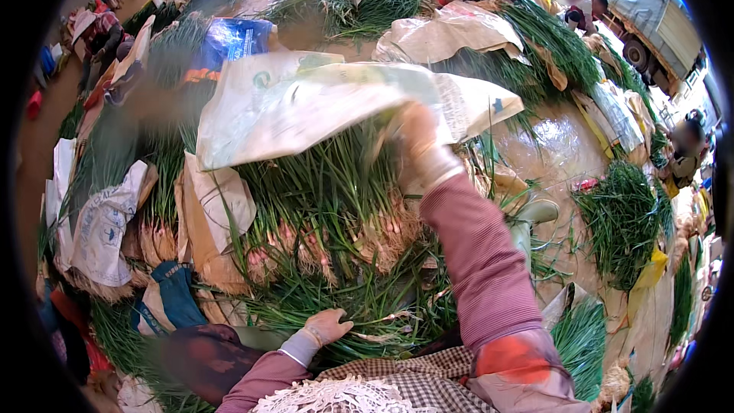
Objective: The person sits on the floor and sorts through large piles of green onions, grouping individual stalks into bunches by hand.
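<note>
Evidently light, limp woven sack point(306, 107), pinched at its edge by right hand point(417, 138); left hand point(327, 326) spread on green onions point(321, 199).

Right hand point(417, 141) lifts a white sack point(306, 103) over green onions point(321, 191).

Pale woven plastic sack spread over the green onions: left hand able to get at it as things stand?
Probably not without leaning: the left hand rests low on the green onions, bundles lie between, while the right hand already grips the pale woven plastic sack.
</note>
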A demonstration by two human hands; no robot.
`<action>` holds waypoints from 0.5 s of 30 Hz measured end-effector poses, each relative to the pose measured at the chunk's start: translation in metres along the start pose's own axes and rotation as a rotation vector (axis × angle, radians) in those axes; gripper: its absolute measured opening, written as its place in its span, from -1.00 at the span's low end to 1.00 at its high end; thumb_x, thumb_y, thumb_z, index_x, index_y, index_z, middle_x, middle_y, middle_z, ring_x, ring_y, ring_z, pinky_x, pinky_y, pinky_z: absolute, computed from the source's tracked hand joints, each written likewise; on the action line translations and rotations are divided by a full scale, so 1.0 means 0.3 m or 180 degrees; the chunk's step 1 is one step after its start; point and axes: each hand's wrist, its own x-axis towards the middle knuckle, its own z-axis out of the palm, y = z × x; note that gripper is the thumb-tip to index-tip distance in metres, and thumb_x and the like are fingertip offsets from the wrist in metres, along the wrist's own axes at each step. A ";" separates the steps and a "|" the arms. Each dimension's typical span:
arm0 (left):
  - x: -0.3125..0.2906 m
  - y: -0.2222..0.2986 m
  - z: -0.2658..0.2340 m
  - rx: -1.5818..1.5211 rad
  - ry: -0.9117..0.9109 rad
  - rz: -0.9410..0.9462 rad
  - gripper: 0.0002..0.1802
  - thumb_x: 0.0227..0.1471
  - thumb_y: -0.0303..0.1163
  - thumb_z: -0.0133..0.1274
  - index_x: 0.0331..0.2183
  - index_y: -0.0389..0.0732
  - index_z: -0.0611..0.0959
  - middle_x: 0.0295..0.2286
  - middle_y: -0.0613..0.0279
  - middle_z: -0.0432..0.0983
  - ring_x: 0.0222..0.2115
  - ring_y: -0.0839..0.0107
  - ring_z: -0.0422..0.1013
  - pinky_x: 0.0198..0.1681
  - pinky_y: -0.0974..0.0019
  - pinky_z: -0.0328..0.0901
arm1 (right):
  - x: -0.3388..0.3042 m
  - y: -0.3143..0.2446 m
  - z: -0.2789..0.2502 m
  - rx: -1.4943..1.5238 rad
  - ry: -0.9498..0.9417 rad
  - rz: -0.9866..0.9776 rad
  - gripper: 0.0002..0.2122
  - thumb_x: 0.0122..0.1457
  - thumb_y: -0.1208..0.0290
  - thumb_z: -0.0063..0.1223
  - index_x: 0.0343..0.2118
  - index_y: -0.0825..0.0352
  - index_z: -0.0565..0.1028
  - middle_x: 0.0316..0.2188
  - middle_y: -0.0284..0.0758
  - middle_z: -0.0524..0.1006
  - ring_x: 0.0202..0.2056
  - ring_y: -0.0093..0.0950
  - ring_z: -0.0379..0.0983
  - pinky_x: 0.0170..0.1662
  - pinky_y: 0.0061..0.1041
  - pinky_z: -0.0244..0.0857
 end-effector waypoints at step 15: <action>0.013 0.033 0.004 0.0287 -0.0040 -0.0133 -0.47 -0.17 -0.03 -0.15 -0.27 -0.27 0.42 -0.33 -0.07 0.37 -0.26 0.09 0.28 -0.19 0.23 0.16 | -0.671 1.693 0.106 0.1842 0.2168 0.3028 -0.80 0.07 0.27 -0.32 -0.42 0.24 0.35 -0.63 -0.42 0.34 -0.69 -0.54 0.19 -0.69 -0.58 0.12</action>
